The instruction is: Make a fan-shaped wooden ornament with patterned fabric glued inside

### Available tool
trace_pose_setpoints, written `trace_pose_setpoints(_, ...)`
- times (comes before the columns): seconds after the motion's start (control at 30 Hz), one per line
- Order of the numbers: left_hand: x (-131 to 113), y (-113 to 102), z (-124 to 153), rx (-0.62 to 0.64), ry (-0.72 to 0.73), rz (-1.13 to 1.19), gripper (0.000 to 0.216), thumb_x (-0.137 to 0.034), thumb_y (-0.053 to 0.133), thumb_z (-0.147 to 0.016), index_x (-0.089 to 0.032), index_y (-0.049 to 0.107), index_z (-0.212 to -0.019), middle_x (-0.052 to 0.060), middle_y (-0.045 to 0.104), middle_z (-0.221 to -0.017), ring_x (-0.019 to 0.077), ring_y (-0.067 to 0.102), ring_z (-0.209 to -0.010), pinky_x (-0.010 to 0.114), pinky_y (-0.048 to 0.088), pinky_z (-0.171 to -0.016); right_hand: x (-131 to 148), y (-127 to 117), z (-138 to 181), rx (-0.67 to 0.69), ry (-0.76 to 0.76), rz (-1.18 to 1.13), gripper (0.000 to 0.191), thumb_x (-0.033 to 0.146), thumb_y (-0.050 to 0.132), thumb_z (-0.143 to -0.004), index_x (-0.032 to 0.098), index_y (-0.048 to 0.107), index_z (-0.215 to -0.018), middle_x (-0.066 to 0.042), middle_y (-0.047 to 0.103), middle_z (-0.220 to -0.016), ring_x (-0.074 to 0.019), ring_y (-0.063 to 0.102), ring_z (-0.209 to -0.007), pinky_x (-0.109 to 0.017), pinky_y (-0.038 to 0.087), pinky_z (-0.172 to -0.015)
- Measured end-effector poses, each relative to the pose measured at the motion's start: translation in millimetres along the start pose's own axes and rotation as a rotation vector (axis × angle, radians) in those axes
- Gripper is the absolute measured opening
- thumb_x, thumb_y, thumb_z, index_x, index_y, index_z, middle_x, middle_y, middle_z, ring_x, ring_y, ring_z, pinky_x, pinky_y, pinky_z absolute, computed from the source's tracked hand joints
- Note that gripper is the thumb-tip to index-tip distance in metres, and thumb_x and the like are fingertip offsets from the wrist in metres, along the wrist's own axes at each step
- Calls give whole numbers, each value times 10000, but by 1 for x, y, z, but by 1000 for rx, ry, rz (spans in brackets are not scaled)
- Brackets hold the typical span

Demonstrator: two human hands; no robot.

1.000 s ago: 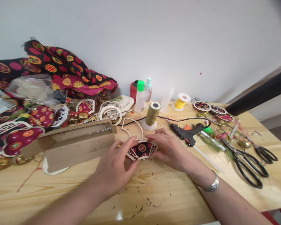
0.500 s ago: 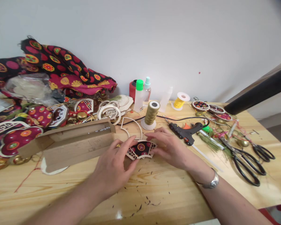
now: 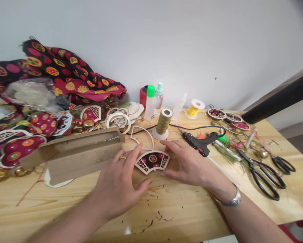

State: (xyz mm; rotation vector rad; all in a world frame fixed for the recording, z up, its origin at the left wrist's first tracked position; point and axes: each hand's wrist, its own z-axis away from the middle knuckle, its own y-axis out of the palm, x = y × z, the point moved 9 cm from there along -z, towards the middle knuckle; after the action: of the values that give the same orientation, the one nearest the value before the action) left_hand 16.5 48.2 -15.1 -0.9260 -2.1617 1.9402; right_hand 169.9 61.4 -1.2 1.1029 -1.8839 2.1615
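Note:
A fan-shaped wooden ornament (image 3: 153,160), with lattice ends and dark patterned fabric in its middle, lies flat on the table. My left hand (image 3: 121,177), a ring on one finger, is beside its left end, thumb and fingers spread. On the other side my right hand (image 3: 185,162) curves around the right end with fingers apart, its thumb close to the lower right corner; I cannot tell whether it touches. Just behind the ornament lies a bare fan-shaped frame (image 3: 151,136). A spool of olive thread (image 3: 163,121) stands beyond it.
An open cardboard box (image 3: 83,155) sits at the left, near finished ornaments (image 3: 42,123) and patterned cloth (image 3: 62,67). To the right lie a black glue gun (image 3: 199,143), scissors (image 3: 265,177) and a yellow spool (image 3: 194,108). A green-capped bottle (image 3: 150,104) stands by the wall.
Both hands have loosened from the ornament and drawn apart, the left to the left and the right to the right. The ornament now lies fully exposed between them.

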Motion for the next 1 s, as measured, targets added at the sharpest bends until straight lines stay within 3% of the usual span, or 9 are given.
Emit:
trace_pose_setpoints(0.17, -1, 8, -1, 27, -38, -46, 804, -405, 616, -771, -180, 238, -1444, 140, 626, -1205, 393, 536, -1131, 534, 504, -832, 5, 2, -1, -8, 19, 51, 817, 379, 714, -740, 165, 332, -1430, -147, 589, -1170, -282, 560, -1033, -399, 466, -853)
trace_pose_setpoints(0.63, -2, 5, -3, -28, -19, 47, 681, -326, 563, -817, -177, 260, -1408, 129, 629, -1165, 326, 588, -1046, 487, 508, -820, 9, 5, -2, -27, 3, 41, 700, 342, 664, -780, 181, 370, -1395, -132, 604, -1144, -271, 558, -1030, -394, 452, -855)
trace_pose_setpoints(1.0, -6, 5, -3, -54, 27, 27, 602, -288, 582, -813, -188, 363, -1365, 130, 617, -1202, 321, 572, -1085, 482, 497, -860, 12, 6, -3, -17, -26, 90, 440, 318, 663, -794, 163, 562, -1193, -111, 623, -994, -249, 562, -926, -369, 454, -783)
